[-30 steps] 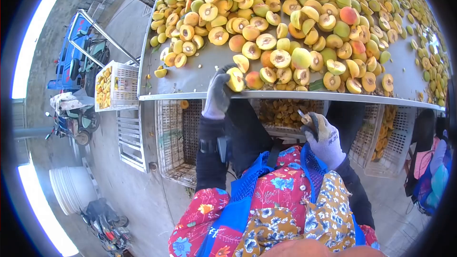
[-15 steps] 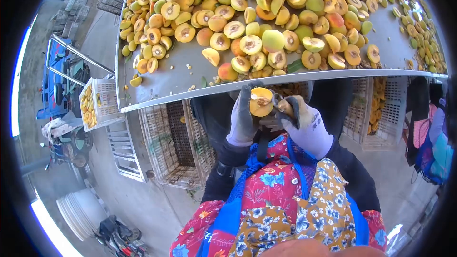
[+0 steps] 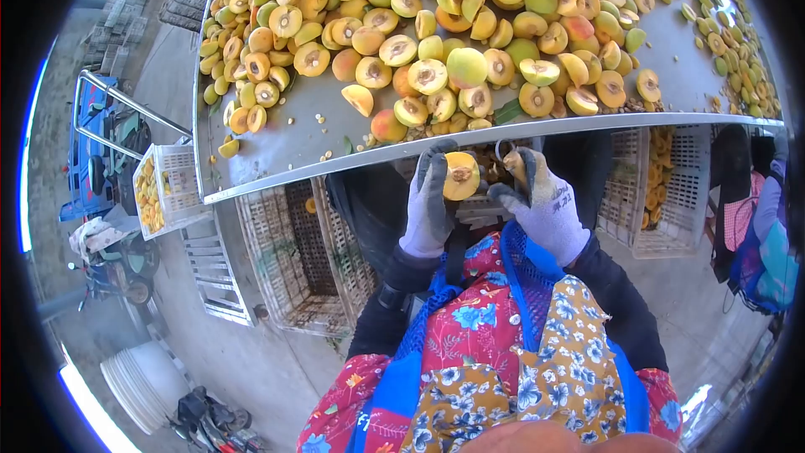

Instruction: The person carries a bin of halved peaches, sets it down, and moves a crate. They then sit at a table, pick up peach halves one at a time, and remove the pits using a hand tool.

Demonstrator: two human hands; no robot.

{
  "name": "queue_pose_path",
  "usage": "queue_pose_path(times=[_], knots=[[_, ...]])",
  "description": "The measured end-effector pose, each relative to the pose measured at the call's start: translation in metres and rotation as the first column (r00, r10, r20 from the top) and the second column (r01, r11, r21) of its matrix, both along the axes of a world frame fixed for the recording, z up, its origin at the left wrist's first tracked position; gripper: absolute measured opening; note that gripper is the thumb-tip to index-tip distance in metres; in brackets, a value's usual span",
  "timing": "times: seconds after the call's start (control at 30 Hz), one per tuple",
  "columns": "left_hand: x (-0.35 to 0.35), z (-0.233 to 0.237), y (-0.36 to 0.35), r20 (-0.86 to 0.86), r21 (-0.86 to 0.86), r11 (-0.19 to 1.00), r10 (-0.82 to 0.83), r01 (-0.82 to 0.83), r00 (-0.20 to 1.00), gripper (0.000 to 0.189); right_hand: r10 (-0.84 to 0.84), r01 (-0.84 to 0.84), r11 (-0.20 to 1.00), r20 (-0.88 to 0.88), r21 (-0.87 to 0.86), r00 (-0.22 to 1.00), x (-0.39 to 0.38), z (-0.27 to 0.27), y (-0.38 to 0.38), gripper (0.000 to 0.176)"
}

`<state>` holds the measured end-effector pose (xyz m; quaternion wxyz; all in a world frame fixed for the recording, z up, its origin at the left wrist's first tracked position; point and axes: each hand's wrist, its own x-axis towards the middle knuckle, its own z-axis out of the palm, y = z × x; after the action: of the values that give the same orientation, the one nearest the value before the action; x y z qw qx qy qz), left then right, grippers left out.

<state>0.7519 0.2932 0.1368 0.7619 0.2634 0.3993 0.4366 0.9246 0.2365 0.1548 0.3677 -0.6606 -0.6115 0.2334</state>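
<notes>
Both hands wear pale gloves with grey fingers, just below the front edge of the metal table (image 3: pixel 285 147). My left hand (image 3: pixel 429 205) is closed on a halved yellow fruit (image 3: pixel 461 176), its cut face showing a brown hollow. To the right, my right hand (image 3: pixel 541 205) is wrapped round a small tool (image 3: pixel 504 151) with a curved metal end, apart from the fruit. Most of the tool is hidden by the fingers. Many halved fruits (image 3: pixel 428 76) lie on the table above the hands, with small pits scattered near its edge.
Under the table stand an empty-looking crate (image 3: pixel 281 260) at the left and a crate with fruit (image 3: pixel 671 235) at the right. Another fruit crate (image 3: pixel 180 189) is beside the table's left corner. A person (image 3: pixel 776 243) is at the far right.
The right hand with the tool has moved up and away from the halved fruit. The fruit has turned slightly in the left hand. The view has shifted a little.
</notes>
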Motion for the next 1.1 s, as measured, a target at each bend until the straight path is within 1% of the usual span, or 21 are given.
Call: queue_pose_path(times=[0.07,0.1,0.13,0.17,0.27,0.37,0.43,0.47,0.53,0.63,0.67,0.7,0.77,0.8,0.83,0.87,0.93,0.97,1.03,1.07,1.1], knots=[[0.001,-0.002,-0.002,0.15,-0.128,0.992,0.019,0.0,0.989,0.036,0.141,-0.132,0.988,0.118,-0.074,0.983,-0.003,-0.001,-0.007,0.037],[0.0,-0.007,-0.007,0.123,-0.107,0.994,0.004,0.009,0.992,0.036,0.213,-0.194,0.973,0.167,-0.124,0.963,-0.008,-0.001,-0.013,0.034],[0.0,-0.01,-0.008,0.098,-0.078,0.997,-0.01,0.018,0.995,0.036,0.217,-0.198,0.973,0.172,-0.119,0.961,-0.01,-0.002,-0.013,0.028],[0.0,-0.011,-0.009,0.073,-0.048,0.998,-0.023,0.027,0.997,0.037,0.226,-0.205,0.97,0.182,-0.13,0.957,-0.011,-0.004,-0.013,0.027],[0.001,-0.007,-0.011,-0.051,0.012,0.999,-0.052,0.053,0.997,0.037,0.255,-0.22,0.959,0.206,-0.177,0.945,-0.012,-0.008,-0.014,0.027],[0.005,-0.014,-0.016,-0.232,0.054,0.997,-0.042,0.056,0.972,0.043,0.282,-0.224,0.94,0.218,-0.256,0.934,-0.013,-0.004,-0.013,0.029],[0.008,-0.013,-0.018,-0.254,0.037,0.999,-0.011,0.021,0.967,0.039,0.319,-0.236,0.918,0.239,-0.317,0.917,-0.012,-0.004,-0.013,0.031],[0.01,-0.013,-0.02,-0.265,0.029,1.0,0.003,0.005,0.964,0.037,0.323,-0.24,0.913,0.224,-0.33,0.919,-0.012,-0.007,-0.014,0.031],[0.012,-0.022,-0.023,-0.346,0.105,0.994,0.04,-0.004,0.937,0.038,0.333,-0.25,0.901,0.196,-0.353,0.923,-0.014,-0.015,-0.016,0.032],[0.016,-0.027,-0.027,-0.492,0.231,0.973,0.106,0.012,0.864,0.038,0.268,-0.259,0.908,-0.018,-0.331,0.963,-0.014,-0.024,-0.017,0.028],[0.018,-0.027,-0.027,-0.54,0.275,0.961,0.133,0.025,0.831,0.038,0.292,-0.317,0.918,-0.135,-0.24,0.947,-0.013,-0.025,-0.016,0.027],[0.022,-0.024,-0.028,-0.451,0.276,0.961,0.151,-0.023,0.879,0.037,0.321,-0.362,0.921,-0.247,-0.142,0.914,-0.011,-0.026,-0.014,0.027],[0.03,-0.014,-0.031,-0.264,0.257,0.959,0.191,-0.122,0.946,0.035,0.189,-0.399,0.881,-0.584,-0.255,0.79,-0.01,-0.021,-0.011,0.029],[0.03,-0.014,-0.031,-0.394,0.333,0.94,0.206,-0.07,0.896,0.035,-0.037,-0.44,0.781,-0.737,-0.443,0.675,-0.01,-0.01,-0.007,0.03],[0.029,-0.013,-0.029,-0.513,0.401,0.916,0.231,-0.007,0.827,0.034,-0.291,-0.513,0.633,-0.792,-0.579,0.536,-0.01,-0.003,-0.003,0.031],[0.028,-0.012,-0.026,-0.616,0.459,0.886,0.265,0.065,0.742,0.034,-0.364,-0.569,0.599,-0.824,-0.563,0.434,-0.006,-0.002,0.0,0.033],[0.02,-0.024,-0.017,-0.536,0.396,0.912,0.137,0.104,0.833,0.032,-0.512,-0.676,0.536,-0.832,-0.505,0.216,0.002,-0.004,0.002,0.037],[0.017,-0.03,-0.014,-0.489,0.365,0.922,0.07,0.131,0.869,0.031,-0.536,-0.704,0.535,-0.832,-0.466,0.144,0.004,-0.005,0.002,0.037],[0.016,-0.032,-0.014,-0.439,0.356,0.925,0.04,0.133,0.898,0.03,-0.578,-0.755,0.532,-0.816,-0.383,0.007,0.009,-0.007,0.004,0.038],[0.016,-0.033,-0.013,-0.414,0.352,0.926,0.024,0.135,0.91,0.029,-0.561,-0.743,0.528,-0.826,-0.411,0.057,0.008,-0.005,0.005,0.041],[0.016,-0.032,-0.013,-0.497,0.375,0.91,0.036,0.178,0.867,0.028,-0.553,-0.72,0.518,-0.823,-0.462,0.13,0.006,-0.006,0.005,0.042]])
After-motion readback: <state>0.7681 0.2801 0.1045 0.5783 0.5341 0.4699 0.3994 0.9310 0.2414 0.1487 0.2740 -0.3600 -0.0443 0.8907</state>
